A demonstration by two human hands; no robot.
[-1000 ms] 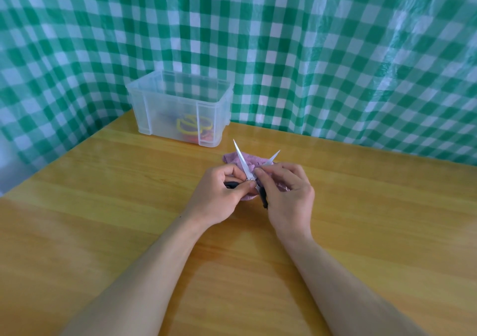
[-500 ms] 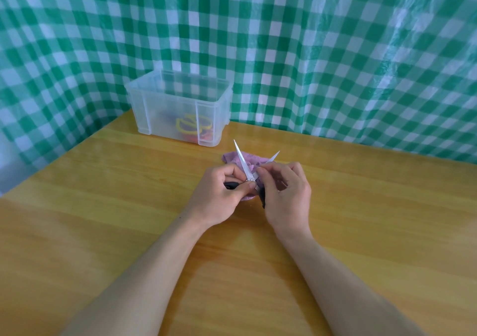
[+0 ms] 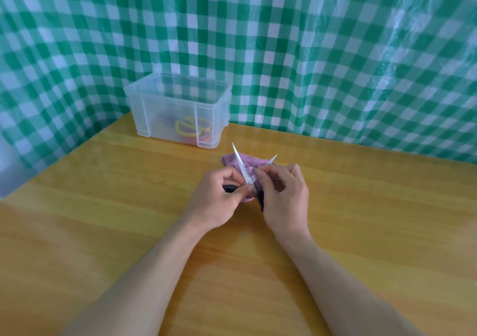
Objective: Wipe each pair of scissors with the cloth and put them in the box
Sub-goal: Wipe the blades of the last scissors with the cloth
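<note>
Black-handled scissors (image 3: 241, 165) are spread wide, both silver blades pointing away from me. My left hand (image 3: 219, 196) grips one black handle near the pivot. My right hand (image 3: 284, 193) pinches the other blade near its base, the second black handle showing under its palm. A crumpled pink cloth (image 3: 249, 159) lies on the table just beyond and under both hands. The clear plastic box (image 3: 165, 108) stands at the back left and holds scissors with yellow and red handles (image 3: 187, 129).
The wooden table (image 3: 129, 206) meets a green-and-white checked curtain (image 3: 335, 51) along its back and left edges. The box sits close to that back corner.
My right hand's fingers have shifted slightly along the right blade. The scissors stay spread, and the cloth and box have not moved.
</note>
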